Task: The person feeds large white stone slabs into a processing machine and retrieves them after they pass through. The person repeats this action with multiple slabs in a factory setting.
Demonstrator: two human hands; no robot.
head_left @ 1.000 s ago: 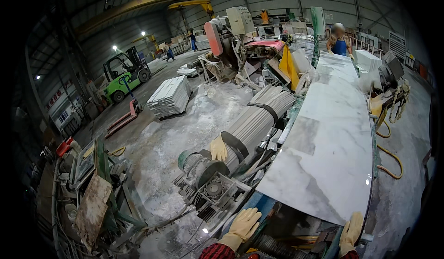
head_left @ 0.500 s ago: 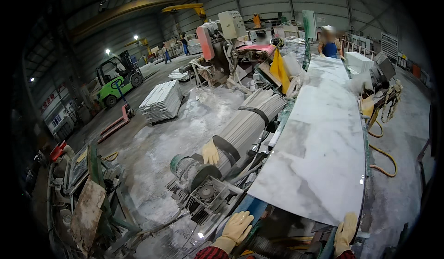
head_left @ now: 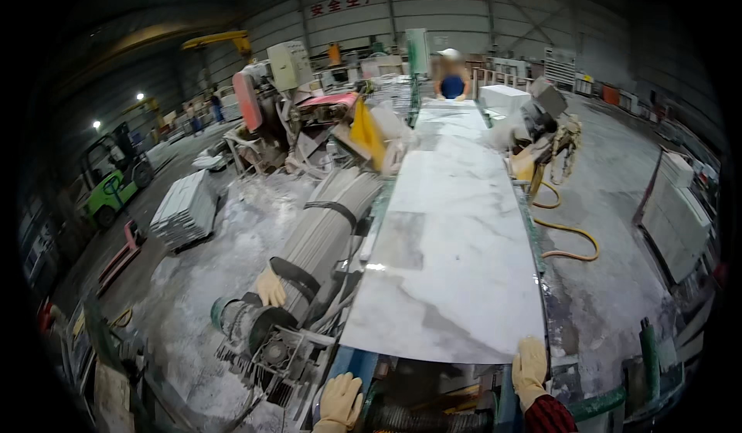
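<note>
Marble fills the middle of the view: a long white slab with grey veins [head_left: 452,247] lies flat on the conveyor bench [head_left: 533,224], running away from the person toward a co-worker in a blue top [head_left: 450,84] at its far end. The slab's near edge sits just ahead of the person's gloved hands. The right hand [head_left: 530,370], in a pale yellow work glove, rests palm-down on the slab's near right corner, fingers together and flat rather than curled, seemingly to steady or guide the stone. The left hand [head_left: 340,402], gloved alike, sits below the slab's near left corner on the machine frame; fingers spread, holding nothing. Left of the slab stands a ribbed grey roller drum [head_left: 328,228], with a spare yellow glove [head_left: 270,287] draped on it.
</note>
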